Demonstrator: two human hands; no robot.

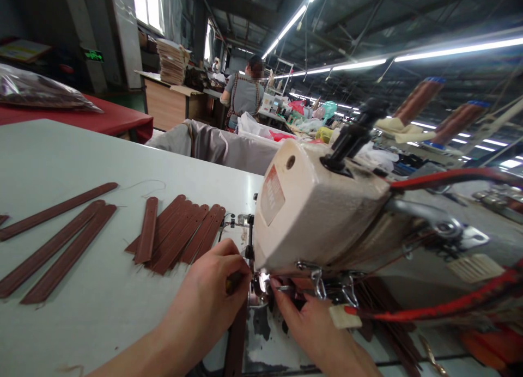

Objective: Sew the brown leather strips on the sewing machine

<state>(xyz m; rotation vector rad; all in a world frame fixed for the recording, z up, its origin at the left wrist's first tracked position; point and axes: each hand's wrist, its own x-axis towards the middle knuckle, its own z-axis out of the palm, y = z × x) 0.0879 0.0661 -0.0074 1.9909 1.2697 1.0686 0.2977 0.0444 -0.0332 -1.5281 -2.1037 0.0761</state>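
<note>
My left hand (208, 290) is closed in a pinch just left of the needle area of a white sewing machine (318, 208). What it pinches is too small to make out. On the other side of the presser foot (259, 290), my right hand (318, 328) reaches in under the machine head, its fingertips close to the needle and partly hidden. Between the hands, a brown leather strap (236, 341) lies on the machine bed, its upper end hidden by my left hand. Several stitched brown straps (175, 235) lie fanned out to the left.
More straps (69, 251) are spread across the pale tabletop (81, 153). Other straps (398, 333) and small scissors (433, 355) lie at right. Red tubes (441, 178) and thread spools (420, 102) flank the machine. A grey cloth-lined bin (220, 145) and a person (244, 93) are beyond.
</note>
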